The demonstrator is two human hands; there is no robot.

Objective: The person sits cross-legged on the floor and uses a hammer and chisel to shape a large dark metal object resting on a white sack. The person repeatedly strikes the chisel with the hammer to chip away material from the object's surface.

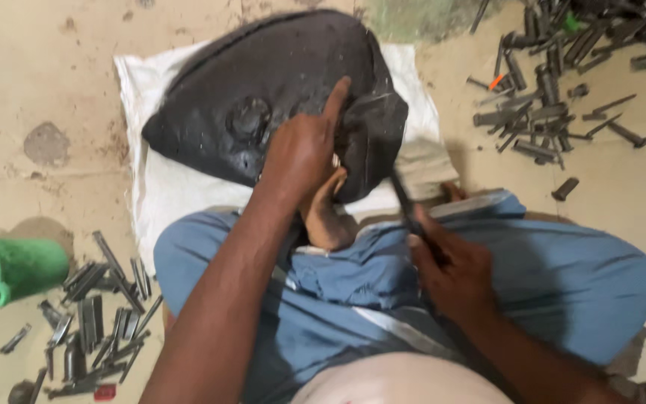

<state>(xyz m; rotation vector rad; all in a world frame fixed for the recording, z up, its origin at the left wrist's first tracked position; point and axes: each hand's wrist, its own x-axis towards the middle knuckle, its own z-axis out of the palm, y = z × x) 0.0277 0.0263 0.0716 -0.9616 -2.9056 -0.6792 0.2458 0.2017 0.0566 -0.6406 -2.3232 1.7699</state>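
A large black metal shell, shaped like a fuel tank, lies on a white sack in front of me. My left hand rests on its near edge with the forefinger stretched out along the surface. My right hand grips a thin dark tool whose tip points toward the shell's lower right edge. I sit cross-legged in blue trousers, and a bare foot lies under the shell.
Several dark metal bolts and tools lie scattered on the floor at the upper right. Another heap of metal pieces sits at the lower left beside a green plastic container. The floor is stained concrete.
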